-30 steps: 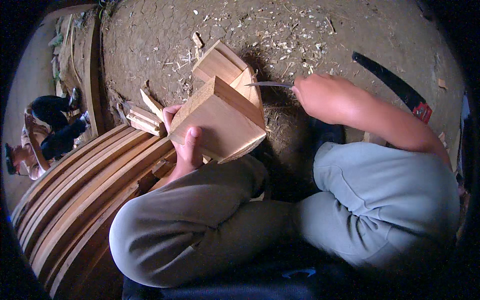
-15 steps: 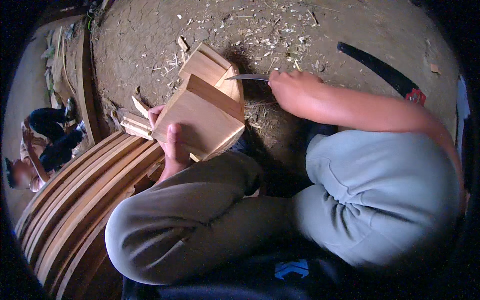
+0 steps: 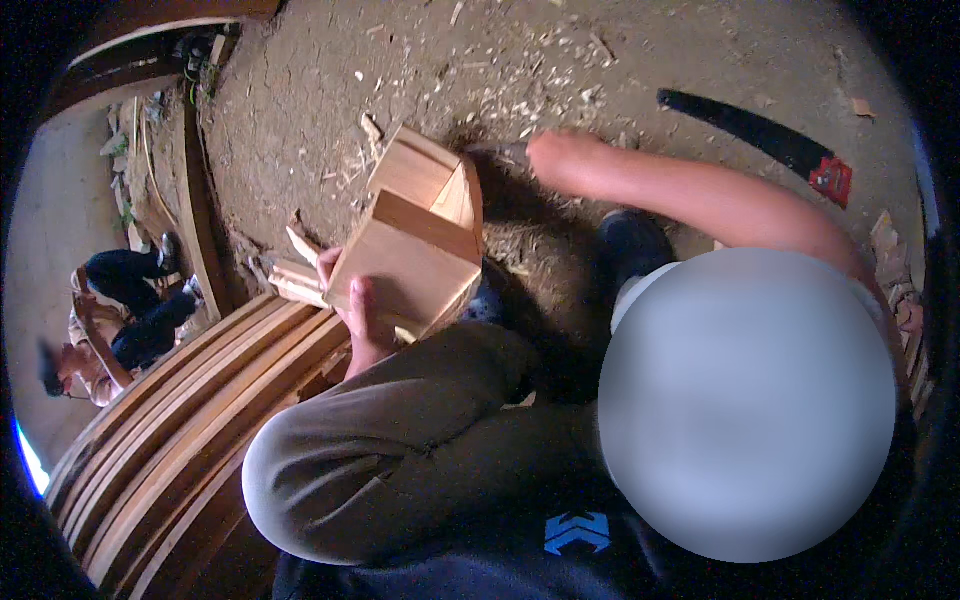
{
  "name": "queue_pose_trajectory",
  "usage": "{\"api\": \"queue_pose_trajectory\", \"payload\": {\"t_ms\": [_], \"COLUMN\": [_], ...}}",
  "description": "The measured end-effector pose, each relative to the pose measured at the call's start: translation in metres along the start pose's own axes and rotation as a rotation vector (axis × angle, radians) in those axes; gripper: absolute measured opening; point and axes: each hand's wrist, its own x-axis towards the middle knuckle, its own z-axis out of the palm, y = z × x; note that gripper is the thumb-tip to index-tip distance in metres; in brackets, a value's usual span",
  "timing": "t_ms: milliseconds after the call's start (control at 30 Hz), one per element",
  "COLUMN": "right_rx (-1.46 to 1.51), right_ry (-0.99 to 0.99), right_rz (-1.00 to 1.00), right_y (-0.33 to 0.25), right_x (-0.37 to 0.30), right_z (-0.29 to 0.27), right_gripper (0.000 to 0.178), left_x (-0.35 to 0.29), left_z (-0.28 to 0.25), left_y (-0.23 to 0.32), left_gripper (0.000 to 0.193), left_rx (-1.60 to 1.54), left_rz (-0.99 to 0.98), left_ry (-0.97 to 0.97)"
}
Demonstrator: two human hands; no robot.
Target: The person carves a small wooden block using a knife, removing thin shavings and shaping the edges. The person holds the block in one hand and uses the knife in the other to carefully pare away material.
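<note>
Long planks (image 3: 200, 405) lie side by side at the person's left; near their far ends, the notched wooden block (image 3: 405, 265) sits in the left hand's (image 3: 364, 318) grasp. The right hand (image 3: 562, 158) clenches a blurred knife (image 3: 502, 151); its tip is near the block.

Block (image 3: 410, 242): pale wood, matt, smooth-faced.
Boards (image 3: 200, 407), 8 o'clock: matt wood.
Saw blade (image 3: 748, 128), 2 o'clock: dark matt metal.
Ground (image 3: 285, 120), 11 o'clock: rough, cracked earth.
Trousers (image 3: 370, 455), 7 o'clock: creased matt cloth.
</note>
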Motion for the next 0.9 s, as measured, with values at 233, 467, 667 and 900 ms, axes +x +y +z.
{"api": "queue_pose_trajectory", "payload": {"t_ms": [233, 467, 667, 900], "right_rx": [0.179, 0.238, 0.134, 0.021], "right_ry": [-0.038, -0.118, -0.093, -0.022], "right_rz": [-0.109, 0.001, 0.054, 0.034], "right_y": [-0.005, -0.019, -0.028, -0.04], "right_x": [-0.048, -0.057, -0.056, -0.055], "right_z": [-0.04, -0.049, -0.045, -0.044], "right_gripper": [0.046, 0.051, 0.047, 0.042], "left_x": [-0.001, 0.001, 0.001, 0.008], "left_z": [0.001, 0.002, 0.002, -0.002], "left_y": [-0.005, 0.004, 0.003, 0.007], "left_gripper": [0.07, 0.071, 0.07, 0.072], "left_rx": [-0.15, -0.133, -0.104, -0.086], "left_rz": [-0.116, -0.109, -0.072, -0.106], "left_ry": [0.108, 0.08, 0.03, 0.015]}}
